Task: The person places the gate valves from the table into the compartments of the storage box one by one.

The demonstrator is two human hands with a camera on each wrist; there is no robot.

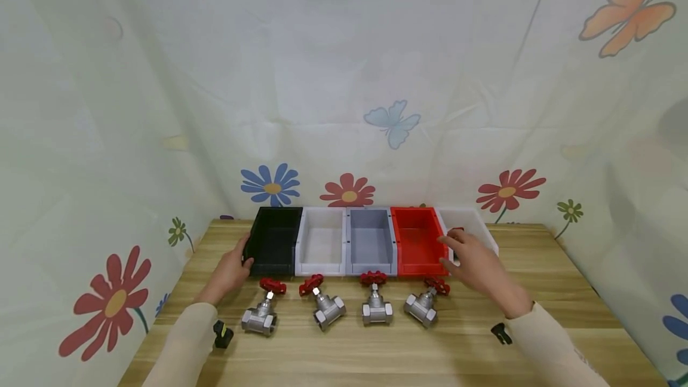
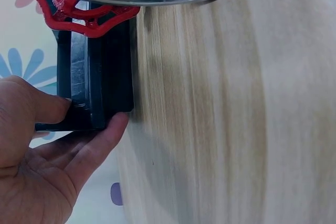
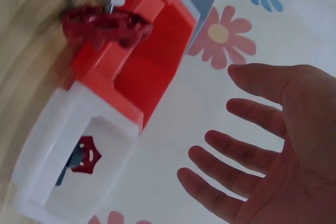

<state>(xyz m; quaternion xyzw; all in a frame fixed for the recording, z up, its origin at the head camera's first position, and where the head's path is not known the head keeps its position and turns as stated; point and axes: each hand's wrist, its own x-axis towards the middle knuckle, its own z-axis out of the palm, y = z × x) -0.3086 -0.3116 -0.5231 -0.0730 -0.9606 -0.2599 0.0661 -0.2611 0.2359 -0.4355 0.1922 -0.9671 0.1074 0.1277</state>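
At the left end of a row of bins, my left hand [image 1: 230, 270] grips the side of the black bin [image 1: 275, 248]. In the left wrist view its thumb and fingers [image 2: 100, 148] lie on different faces of that bin's corner. My right hand [image 1: 475, 260] hovers over the white bin [image 1: 485, 233] at the right end, partly hiding it. The right wrist view shows that hand with spread fingers and nothing held. Inside that white bin lies a valve with a red handwheel [image 3: 88, 155]; its body is mostly hidden.
Between them stand another white bin [image 1: 322, 246], a grey bin [image 1: 371, 246] and a red bin [image 1: 419, 246]. Several metal valves with red handwheels, including one valve [image 1: 260, 318] at left, lie before the bins on the wooden table [image 1: 344, 363]. A flowered curtain [image 1: 301, 106] hangs behind.
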